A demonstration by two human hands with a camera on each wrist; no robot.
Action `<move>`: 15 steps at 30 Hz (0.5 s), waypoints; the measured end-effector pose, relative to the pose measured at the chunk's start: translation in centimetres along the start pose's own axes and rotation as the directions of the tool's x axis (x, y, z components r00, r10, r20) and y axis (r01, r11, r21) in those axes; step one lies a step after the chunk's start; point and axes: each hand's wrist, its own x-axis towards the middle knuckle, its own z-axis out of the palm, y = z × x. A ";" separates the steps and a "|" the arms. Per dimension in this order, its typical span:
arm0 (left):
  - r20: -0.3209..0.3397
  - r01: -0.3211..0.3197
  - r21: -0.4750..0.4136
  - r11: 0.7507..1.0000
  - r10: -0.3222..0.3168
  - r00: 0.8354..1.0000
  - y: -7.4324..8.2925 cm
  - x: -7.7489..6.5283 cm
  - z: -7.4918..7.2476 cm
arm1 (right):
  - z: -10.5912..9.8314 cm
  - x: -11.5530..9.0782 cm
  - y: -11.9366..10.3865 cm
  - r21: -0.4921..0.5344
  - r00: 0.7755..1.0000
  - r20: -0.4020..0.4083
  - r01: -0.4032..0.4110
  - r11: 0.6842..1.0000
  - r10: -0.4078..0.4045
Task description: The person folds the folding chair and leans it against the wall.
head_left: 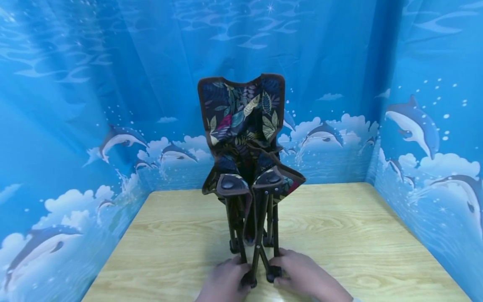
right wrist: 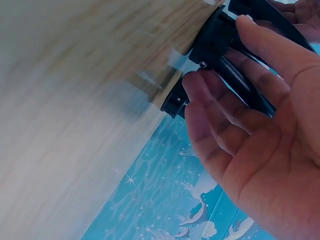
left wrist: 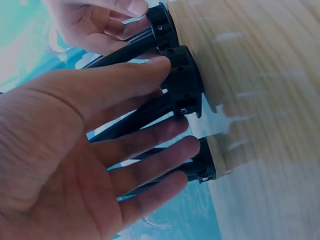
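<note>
Folding chair: leaf-print cloth seat w/ matt brown trim, black metal-looking legs, glossy black plastic feet; table smooth light wood-grain; backdrop sheeny printed fabric.

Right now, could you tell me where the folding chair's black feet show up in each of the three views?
Head: the black feet stand at bottom centre on the wooden table, between the left hand and the right hand.
Left wrist: the feet are at upper centre against the table, at the left hand's fingertips.
Right wrist: a foot is at upper right, by the right hand's fingertips.
Shared landmark: the wooden table.
</note>
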 end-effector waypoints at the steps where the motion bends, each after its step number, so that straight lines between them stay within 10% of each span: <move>1: 0.004 0.006 0.006 1.000 -0.006 1.000 0.1 0.0 0.0 | 0.0 0.0 0.0 0.004 1.000 0.003 -0.002 1.000 0.002; 15: 0.010 0.002 0.049 0.999 -0.003 1.000 0.7 0.2 -0.4 | -0.2 0.6 0.0 0.027 1.000 0.030 0.001 1.000 -0.002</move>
